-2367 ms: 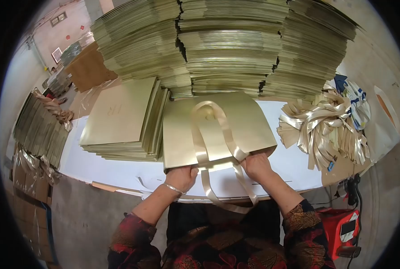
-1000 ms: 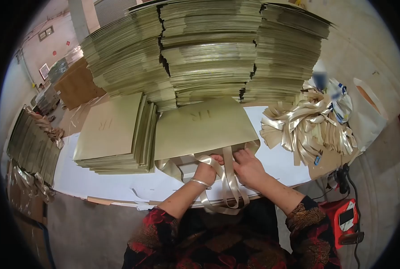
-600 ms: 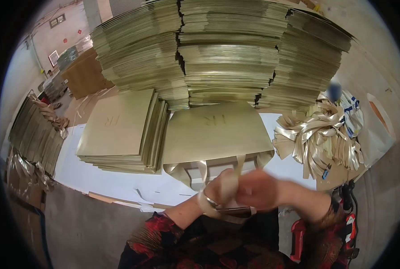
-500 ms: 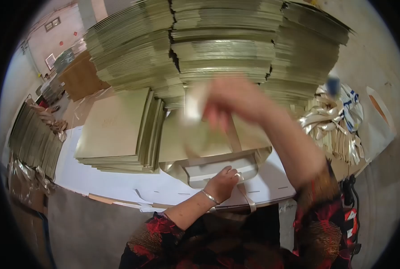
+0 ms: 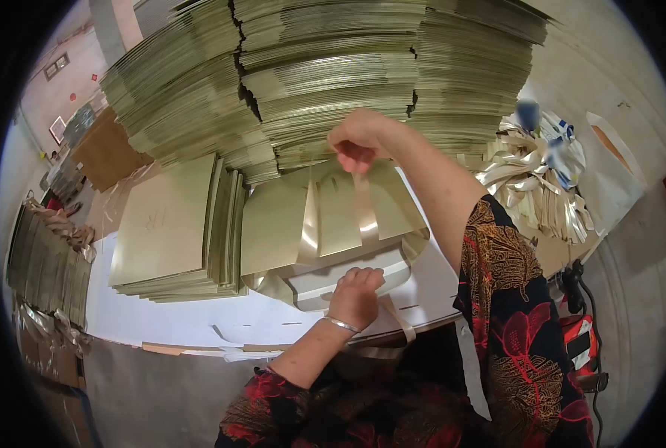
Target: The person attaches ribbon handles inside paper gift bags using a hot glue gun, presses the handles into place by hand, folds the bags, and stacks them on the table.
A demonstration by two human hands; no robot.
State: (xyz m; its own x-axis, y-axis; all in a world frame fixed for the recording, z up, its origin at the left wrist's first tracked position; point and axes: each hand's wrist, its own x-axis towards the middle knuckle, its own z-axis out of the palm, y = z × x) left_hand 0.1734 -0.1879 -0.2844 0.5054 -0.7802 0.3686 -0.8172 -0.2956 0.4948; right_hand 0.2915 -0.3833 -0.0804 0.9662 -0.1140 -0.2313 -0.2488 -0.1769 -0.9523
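A gold paper bag [image 5: 273,216] lies on the table with its mouth towards me, showing a white inside. Its ribbon handle [image 5: 364,213] rises over the upper panel in two strands. My right hand [image 5: 364,140] is above the bag's far part, its fingers closed on the ribbon's upper end. At the near side of the mouth, my left hand [image 5: 355,299] has its fingers curled over the bag's lower edge. A second ribbon loop [image 5: 399,321] hangs from that edge towards me.
Several flat gold bags [image 5: 161,224] are piled on the left. Tall stacks of gold bags [image 5: 325,82] stand behind. Loose ribbons [image 5: 546,187] lie on the right. A cardboard box [image 5: 109,149] is at the back left, and a white sheet [image 5: 161,317] covers the table.
My right hand, blurred before, is now sharp and higher over the bag, and the ribbon strands stand clear below it. My left hand stays at the bag's mouth. The view has shifted slightly.
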